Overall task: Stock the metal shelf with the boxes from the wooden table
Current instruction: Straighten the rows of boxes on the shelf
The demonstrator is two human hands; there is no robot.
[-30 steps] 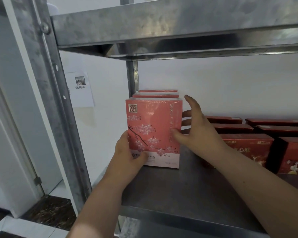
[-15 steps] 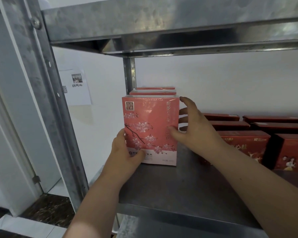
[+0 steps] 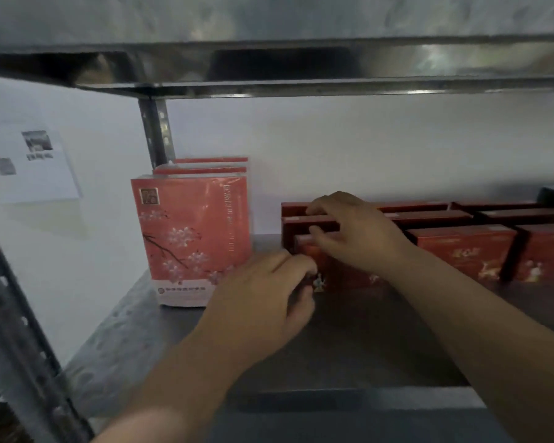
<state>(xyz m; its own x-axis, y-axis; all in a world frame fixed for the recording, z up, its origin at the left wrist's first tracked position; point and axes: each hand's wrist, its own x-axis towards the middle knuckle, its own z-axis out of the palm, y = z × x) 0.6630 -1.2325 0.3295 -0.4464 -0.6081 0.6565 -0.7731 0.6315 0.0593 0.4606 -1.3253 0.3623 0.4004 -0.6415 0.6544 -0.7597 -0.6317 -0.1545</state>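
Grey steel deck of the metal shelf [image 3: 365, 346], upper shelf [image 3: 301, 65] close overhead. Frame soft with blur.

- Pink blossom boxes [image 3: 192, 238]: three upright, one behind another, at 9 o'clock on the deck, just in front of the rear post [image 3: 157, 129]. Neither hand touches them.
- Red boxes [image 3: 464, 247]: rows running from centre out to 3 o'clock, against the back wall.
- Front red box [image 3: 336, 276]: leftmost of the near row, standing on the deck, a bare gap between it and the pink stack.
- Left hand [image 3: 263, 302]: comes in from 7 o'clock, fingers curled, pinching the front red box at its left front corner.
- Right hand [image 3: 355, 231]: comes in from 4 o'clock, draped over the top of the same box, fingers bent across the tops of the two boxes behind it, thumb at the front box's upper edge. Cannot tell whether this hand clamps anything or only rests there.
- Paper notice [image 3: 29, 164] on the white wall at 9 o'clock, beyond the shelf frame.
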